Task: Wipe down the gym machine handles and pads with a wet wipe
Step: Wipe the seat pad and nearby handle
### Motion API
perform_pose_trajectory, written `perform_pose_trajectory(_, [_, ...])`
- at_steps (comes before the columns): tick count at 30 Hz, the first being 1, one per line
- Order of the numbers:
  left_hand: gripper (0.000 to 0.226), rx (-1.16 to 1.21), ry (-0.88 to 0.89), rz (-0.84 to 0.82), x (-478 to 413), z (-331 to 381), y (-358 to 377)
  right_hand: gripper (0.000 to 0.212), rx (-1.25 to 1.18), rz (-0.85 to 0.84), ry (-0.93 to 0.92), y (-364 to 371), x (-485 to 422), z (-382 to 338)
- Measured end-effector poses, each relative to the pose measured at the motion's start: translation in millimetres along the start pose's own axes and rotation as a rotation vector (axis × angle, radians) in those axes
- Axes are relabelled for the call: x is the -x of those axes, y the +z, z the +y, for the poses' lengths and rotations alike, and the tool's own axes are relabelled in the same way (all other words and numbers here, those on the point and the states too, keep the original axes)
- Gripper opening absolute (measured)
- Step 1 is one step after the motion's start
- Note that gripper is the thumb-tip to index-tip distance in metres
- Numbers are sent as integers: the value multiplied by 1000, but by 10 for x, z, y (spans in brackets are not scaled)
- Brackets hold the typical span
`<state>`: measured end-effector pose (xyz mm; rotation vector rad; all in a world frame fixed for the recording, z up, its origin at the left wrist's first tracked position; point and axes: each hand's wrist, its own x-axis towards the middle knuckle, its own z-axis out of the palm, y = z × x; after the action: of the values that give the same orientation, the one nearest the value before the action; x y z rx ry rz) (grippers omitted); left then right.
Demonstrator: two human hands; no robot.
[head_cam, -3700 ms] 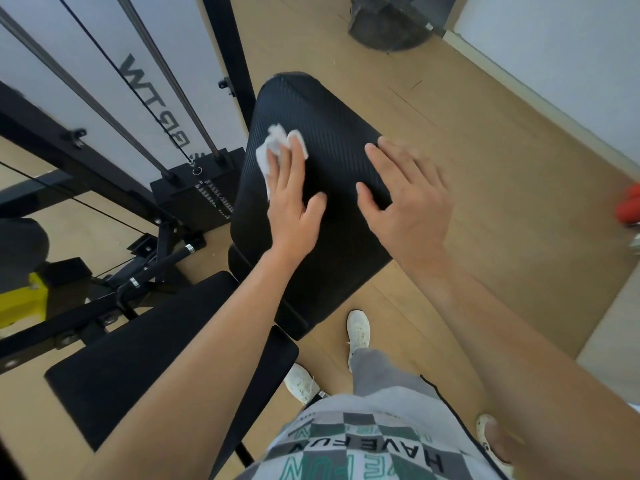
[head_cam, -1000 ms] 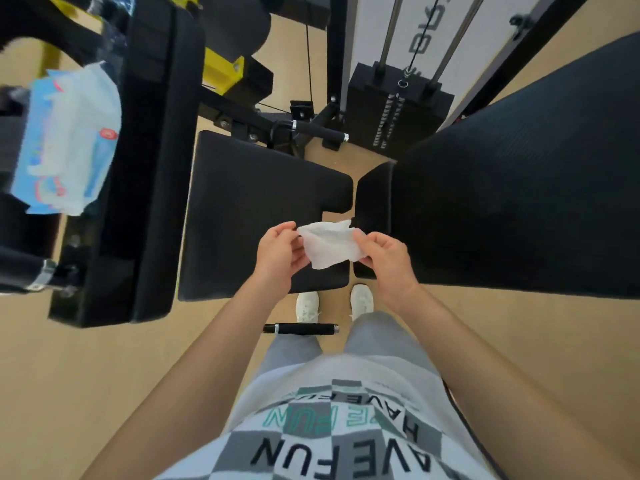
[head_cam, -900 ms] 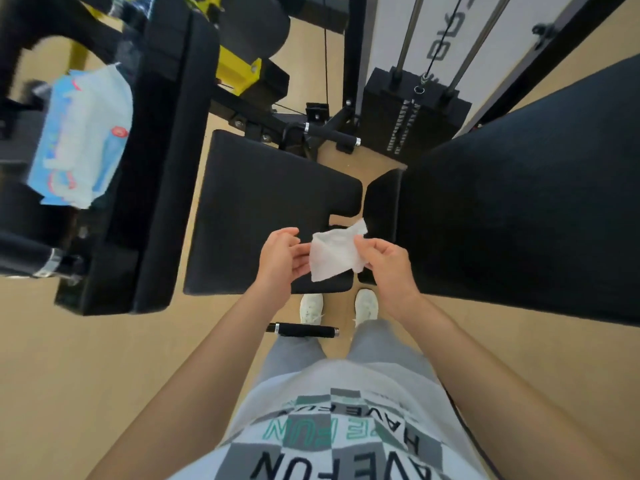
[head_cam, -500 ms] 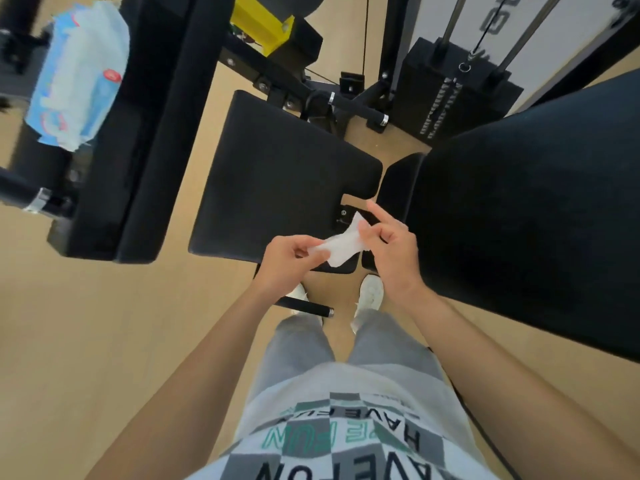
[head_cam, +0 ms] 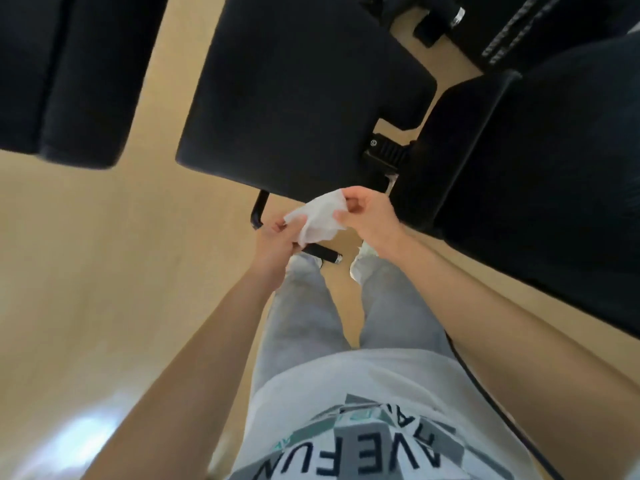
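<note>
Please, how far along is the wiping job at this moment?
Done: the back pad on the right was being wiped seconds ago. In hand: the left hand and the right hand both pinch the wet wipe, which touches no pad. Probably left: the seat pad and the black grip bar.

Grey trousers, white tee w/ checker print, white shoes.

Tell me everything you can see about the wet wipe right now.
The wet wipe is a thin, white, soft-looking sheet, crumpled and partly folded, with wavy edges. It is held in the air between both hands: the left hand pinches its lower left edge, the right hand pinches its upper right corner. It hangs by the near edge of the black seat pad.
</note>
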<state>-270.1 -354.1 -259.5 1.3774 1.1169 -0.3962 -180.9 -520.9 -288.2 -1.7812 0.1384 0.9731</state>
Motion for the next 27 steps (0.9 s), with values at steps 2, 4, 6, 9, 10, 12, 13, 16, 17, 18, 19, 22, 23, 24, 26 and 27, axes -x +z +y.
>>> perform_pose_trajectory(2, [24, -5, -82, 76, -127, -281, -57, 38, 120, -29, 18, 188, -177, 213])
perform_pose_trajectory(4, [17, -9, -149, 168, -246, -524, -83, 39, 216, -76, 17, 369, -336, 382])
perform_pose_trajectory(6, [12, -13, -200, 249, -356, -758, -103, 40, 308, -140, 13, 538, -471, 515])
perform_pose_trajectory(9, [15, -21, -260, 366, -525, -980, -134, 40, 414, -192, -24, 783, -676, 651])
perform_pose_trajectory(10, [15, -25, -280, 408, -576, -1019, -145, 39, 441, -195, -35, 856, -732, 675])
perform_pose_trajectory(12, [11, -7, -317, 475, -700, -1074, -166, 37, 489, -202, -49, 985, -846, 700])
perform_pose_trajectory(13, [10, 11, -339, 504, -758, -1097, -177, 36, 509, -203, -60, 1046, -896, 714])
perform_pose_trajectory(16, [30, 118, -440, 589, -892, -1142, -199, 38, 580, -152, -132, 1193, -978, 750])
perform_pose_trajectory(17, [38, 172, -480, 621, -914, -1154, -196, 39, 584, -115, -161, 1235, -970, 762])
perform_pose_trajectory(18, [40, 238, -502, 646, -930, -1160, -179, 38, 570, -85, -190, 1279, -949, 774])
perform_pose_trajectory(19, [35, 305, -500, 656, -939, -1158, -151, 37, 546, -71, -227, 1327, -914, 781])
perform_pose_trajectory(22, [14, 458, -455, 623, -933, -1136, -77, 34, 467, -150, -332, 1465, -804, 839])
perform_pose_trajectory(23, [16, 505, -438, 608, -929, -1141, -68, 31, 457, -191, -340, 1485, -786, 883])
perform_pose_trajectory(24, [19, 546, -428, 593, -930, -1157, -69, 29, 450, -224, -326, 1486, -774, 932])
perform_pose_trajectory(26, [24, 609, -407, 549, -933, -1180, -68, 29, 431, -241, -261, 1440, -769, 1046])
perform_pose_trajectory(27, [27, 623, -400, 525, -931, -1187, -61, 26, 431, -225, -232, 1402, -772, 1098])
